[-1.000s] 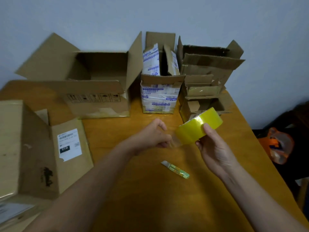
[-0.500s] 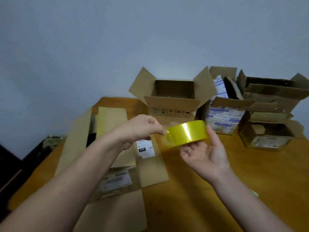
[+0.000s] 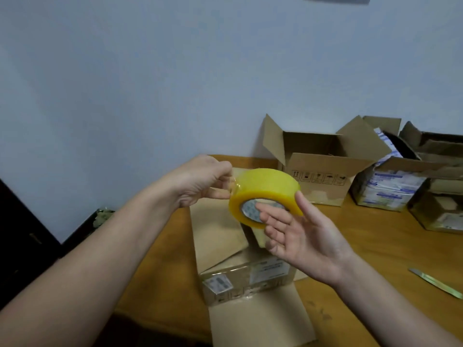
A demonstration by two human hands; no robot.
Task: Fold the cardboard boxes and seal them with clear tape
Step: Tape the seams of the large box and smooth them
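A yellowish roll of clear tape (image 3: 263,189) hangs in the air above the table. My right hand (image 3: 305,236) holds it from the near side, thumb on the outer face and fingertips at the core. My left hand (image 3: 203,181) pinches the loose tape end at the roll's left edge. Below the roll lies a flattened cardboard box (image 3: 245,271) with shipping labels, its flaps spread toward me. An open cardboard box (image 3: 323,179) with raised flaps stands behind the roll near the wall.
On the wooden table (image 3: 375,241), more open boxes stand at the right: one with white-and-blue packaging (image 3: 390,189) and a brown one (image 3: 441,211). A utility knife (image 3: 436,284) lies at the right edge. Dark objects sit beyond the table's left side.
My view has swung left and up, so the boxes sit further right. The roll has turned to show its core, and my left hand stays pinched on the tape end.
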